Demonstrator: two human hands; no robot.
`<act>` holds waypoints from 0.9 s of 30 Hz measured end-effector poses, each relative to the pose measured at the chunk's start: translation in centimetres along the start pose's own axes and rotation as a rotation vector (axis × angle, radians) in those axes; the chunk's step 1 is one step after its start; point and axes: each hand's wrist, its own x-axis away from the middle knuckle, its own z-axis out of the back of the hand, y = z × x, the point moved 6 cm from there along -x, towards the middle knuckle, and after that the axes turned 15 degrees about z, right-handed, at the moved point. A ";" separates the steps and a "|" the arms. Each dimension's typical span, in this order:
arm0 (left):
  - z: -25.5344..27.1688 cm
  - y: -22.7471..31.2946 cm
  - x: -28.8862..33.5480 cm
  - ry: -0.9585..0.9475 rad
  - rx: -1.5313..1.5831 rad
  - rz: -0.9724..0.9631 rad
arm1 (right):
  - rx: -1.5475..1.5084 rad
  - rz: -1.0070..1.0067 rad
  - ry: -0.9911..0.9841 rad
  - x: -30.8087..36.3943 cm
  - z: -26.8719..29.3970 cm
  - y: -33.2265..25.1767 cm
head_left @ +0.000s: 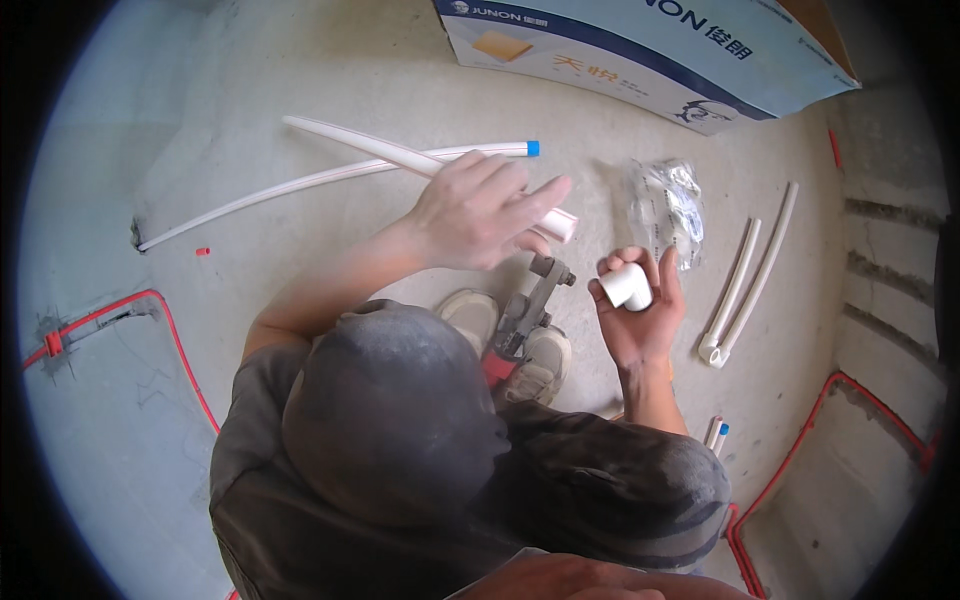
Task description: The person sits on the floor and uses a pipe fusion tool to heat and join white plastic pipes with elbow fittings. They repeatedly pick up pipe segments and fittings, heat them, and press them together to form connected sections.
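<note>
A long white plastic pipe (365, 145) slants across the middle, its near end pointing toward the right. My left hand (478, 210) is closed round the pipe close to that end, one finger stretched along it. In my right hand (643, 325), palm up, a white elbow fitting (627, 287) is held between curled fingers and thumb. Between my shoes stands a pipe fusion welder (522, 318), grey metal above with a red part below. The pipe's end is above the welder's head, apart from the elbow.
Another white pipe (250, 194) with a blue cap lies behind on the concrete floor. A clear plastic bag (667, 210) rests beyond my right hand. Two joined pipes (740, 280) lie at right. A large carton (640, 60) stands at the back. Red conduit (180, 335) runs along the left side.
</note>
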 end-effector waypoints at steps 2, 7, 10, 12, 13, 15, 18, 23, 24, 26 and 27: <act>-0.6 0.3 -0.4 0.004 -0.046 -0.050 | -0.011 0.000 0.018 0.1 2.6 0.4; -0.9 1.8 -0.4 -0.009 -0.076 -0.250 | -0.022 0.067 0.215 1.3 2.9 0.4; -1.5 1.9 -1.0 -0.060 -0.038 -0.266 | -0.119 0.020 0.281 1.3 3.7 0.3; -2.7 1.5 -0.7 -0.134 -0.012 -0.216 | -0.281 -0.082 -0.015 0.8 5.3 0.6; -3.3 0.9 -0.4 -0.180 -0.018 -0.165 | -0.355 -0.134 -0.170 1.0 5.6 0.6; -4.4 0.1 0.0 -0.272 -0.062 -0.087 | -0.104 -0.005 -0.075 0.9 6.1 0.6; -5.7 -0.5 0.0 -0.390 -0.153 -0.017 | 0.321 0.173 0.052 0.7 4.9 -0.3; -8.1 -0.9 0.5 -0.520 -0.293 0.024 | 0.984 0.171 -0.163 -0.9 4.4 -0.3; -8.5 -0.3 0.5 -0.544 -0.305 0.025 | 1.100 0.194 -0.225 -1.4 3.0 -0.4; -9.3 1.4 -0.4 -0.581 -0.298 -0.021 | 1.230 0.258 -0.361 -2.4 0.9 -0.2; -10.0 2.1 -0.8 -0.592 -0.277 -0.061 | 1.175 0.264 -0.399 -2.8 0.1 -0.2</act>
